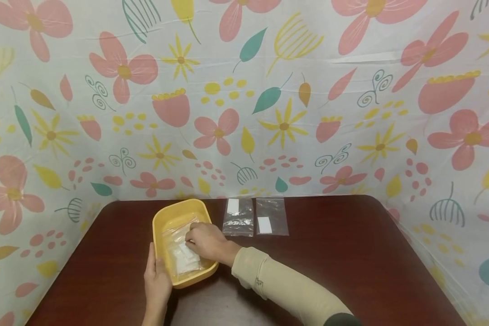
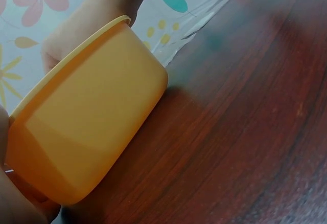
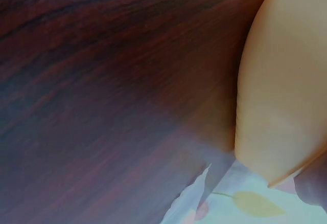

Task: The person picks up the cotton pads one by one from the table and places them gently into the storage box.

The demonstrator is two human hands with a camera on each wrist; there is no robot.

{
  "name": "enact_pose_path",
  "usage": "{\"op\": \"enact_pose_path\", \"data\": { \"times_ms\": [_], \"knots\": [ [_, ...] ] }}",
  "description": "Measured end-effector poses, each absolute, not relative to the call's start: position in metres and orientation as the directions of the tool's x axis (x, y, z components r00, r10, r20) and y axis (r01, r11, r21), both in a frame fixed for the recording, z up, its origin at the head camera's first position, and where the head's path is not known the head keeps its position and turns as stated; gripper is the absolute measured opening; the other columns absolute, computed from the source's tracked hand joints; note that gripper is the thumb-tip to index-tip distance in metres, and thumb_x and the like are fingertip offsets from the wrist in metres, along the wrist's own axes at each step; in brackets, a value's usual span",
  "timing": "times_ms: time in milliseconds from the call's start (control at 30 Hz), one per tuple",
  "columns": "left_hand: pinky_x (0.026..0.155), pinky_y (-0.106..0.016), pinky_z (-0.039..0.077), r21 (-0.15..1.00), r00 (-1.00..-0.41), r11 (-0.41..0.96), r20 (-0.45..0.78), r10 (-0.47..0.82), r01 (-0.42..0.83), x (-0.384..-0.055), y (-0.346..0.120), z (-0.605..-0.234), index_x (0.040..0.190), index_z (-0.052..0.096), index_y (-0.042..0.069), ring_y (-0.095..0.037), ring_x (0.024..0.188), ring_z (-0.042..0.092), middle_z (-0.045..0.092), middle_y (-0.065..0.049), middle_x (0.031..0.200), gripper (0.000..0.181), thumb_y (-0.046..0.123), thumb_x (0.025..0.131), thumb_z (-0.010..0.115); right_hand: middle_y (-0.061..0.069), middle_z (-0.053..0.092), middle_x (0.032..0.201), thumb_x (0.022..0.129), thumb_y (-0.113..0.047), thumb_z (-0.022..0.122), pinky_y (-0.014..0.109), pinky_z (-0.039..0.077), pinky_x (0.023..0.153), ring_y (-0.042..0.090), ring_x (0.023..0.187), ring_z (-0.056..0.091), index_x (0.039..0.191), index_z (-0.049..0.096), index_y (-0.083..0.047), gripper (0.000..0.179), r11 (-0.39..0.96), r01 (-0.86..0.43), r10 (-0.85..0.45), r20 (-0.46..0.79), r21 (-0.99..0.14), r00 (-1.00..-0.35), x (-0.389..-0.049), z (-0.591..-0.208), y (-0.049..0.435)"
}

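A yellow plastic tub (image 1: 209,273) stands on the table, holding several clear zip bags (image 1: 183,262) with white labels or contents. My left hand (image 1: 158,283) grips the tub's near left side; in the left wrist view its fingers show at the tub wall's lower left. Inside the tub, my right hand (image 1: 207,241) has its fingers curled down onto the bags and pinches one, the fingertips partly hidden. The right wrist view shows mostly the tub's outer wall (image 3: 281,81), with a bit of the hand at the lower right edge.
Two flat clear bags, a left one (image 1: 238,226) and a right one (image 1: 276,215), each with a white label, lie right of the tub near the table's back edge. The dark wooden table (image 1: 330,253) meets a flower-printed cloth (image 1: 269,104) behind it.
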State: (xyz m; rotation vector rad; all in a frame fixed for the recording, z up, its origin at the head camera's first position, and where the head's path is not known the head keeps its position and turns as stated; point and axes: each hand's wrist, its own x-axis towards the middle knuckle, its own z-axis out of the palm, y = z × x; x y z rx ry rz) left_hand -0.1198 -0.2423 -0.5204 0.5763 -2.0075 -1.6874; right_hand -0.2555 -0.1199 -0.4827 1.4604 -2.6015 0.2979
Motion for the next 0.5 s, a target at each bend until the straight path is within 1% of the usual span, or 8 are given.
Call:
{"op": "enact_pose_path", "data": {
  "times_ms": [67, 200, 333, 500],
  "knots": [
    [0.120, -0.052, 0.017, 0.986, -0.811, 0.161, 0.067, -0.582, -0.034, -0.119, -0.242, -0.521, 0.163, 0.015, 0.016, -0.036, 0.146, 0.020, 0.019, -0.017, 0.164, 0.054, 0.015, 0.111, 0.028, -0.012, 0.063, 0.091, 0.096, -0.034, 0.069, 0.017, 0.050, 0.067, 0.004, 0.084, 0.059, 0.093, 0.080, -0.029, 0.013, 0.500, -0.856, -0.824, 0.232, -0.129, -0.516, -0.256, -0.482, -0.119],
    [0.120, -0.052, 0.016, 0.987, -0.809, 0.155, 0.062, -0.584, -0.036, -0.117, -0.240, -0.521, 0.163, 0.015, 0.014, -0.035, 0.147, 0.018, 0.018, -0.016, 0.165, 0.054, 0.014, 0.111, 0.029, -0.013, 0.065, 0.094, 0.097, -0.036, 0.068, 0.014, 0.049, 0.071, 0.002, 0.088, 0.059, 0.097, 0.081, -0.027, 0.016, 0.461, -0.871, -0.821, 0.289, -0.171, -0.492, -0.258, -0.479, -0.115],
    [0.120, -0.051, 0.015, 0.987, -0.807, 0.158, 0.071, -0.586, -0.028, -0.118, -0.240, -0.519, 0.163, 0.015, 0.013, -0.035, 0.147, 0.017, 0.017, -0.015, 0.165, 0.054, 0.013, 0.111, 0.029, -0.012, 0.066, 0.093, 0.096, -0.034, 0.070, 0.012, 0.047, 0.072, 0.000, 0.085, 0.059, 0.097, 0.081, -0.024, 0.015, 0.425, -0.881, -0.810, 0.346, -0.210, -0.473, -0.260, -0.469, -0.106],
    [0.119, -0.053, 0.017, 0.985, -0.809, 0.169, 0.069, -0.584, -0.038, -0.118, -0.240, -0.516, 0.163, 0.015, 0.013, -0.036, 0.146, 0.020, 0.018, -0.017, 0.164, 0.054, 0.013, 0.111, 0.029, -0.008, 0.066, 0.093, 0.095, -0.031, 0.072, 0.013, 0.046, 0.070, 0.003, 0.080, 0.058, 0.099, 0.081, -0.021, 0.015, 0.394, -0.886, -0.806, 0.372, -0.245, -0.461, -0.263, -0.462, -0.087]
  ]
}}
